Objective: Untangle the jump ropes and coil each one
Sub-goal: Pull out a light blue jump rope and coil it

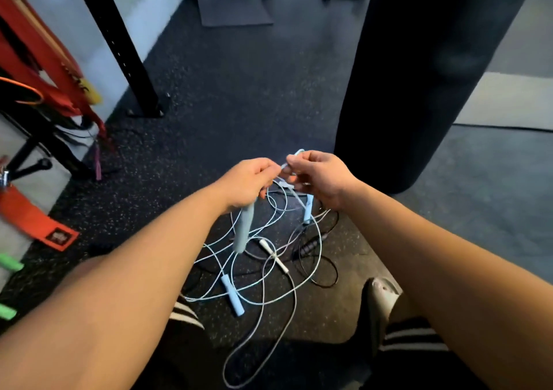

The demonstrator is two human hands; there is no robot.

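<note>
Black punching bag (419, 75) hangs at R over speckled floor (239, 90). Tangled jump ropes (263, 270) (pale blue, white, black) lie on the floor btwn the feet, w/ strands rising to both hands. L hand (248, 183) is curled round a hanging pale blue handle (244, 231); R hand (320, 177), just beside it, pinches a pale cord (283, 166).

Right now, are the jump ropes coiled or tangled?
Tangled. The pale ropes lie in loose crossing loops on the floor, mixed with a black rope; the left hand and right hand pinch strands above.
</note>
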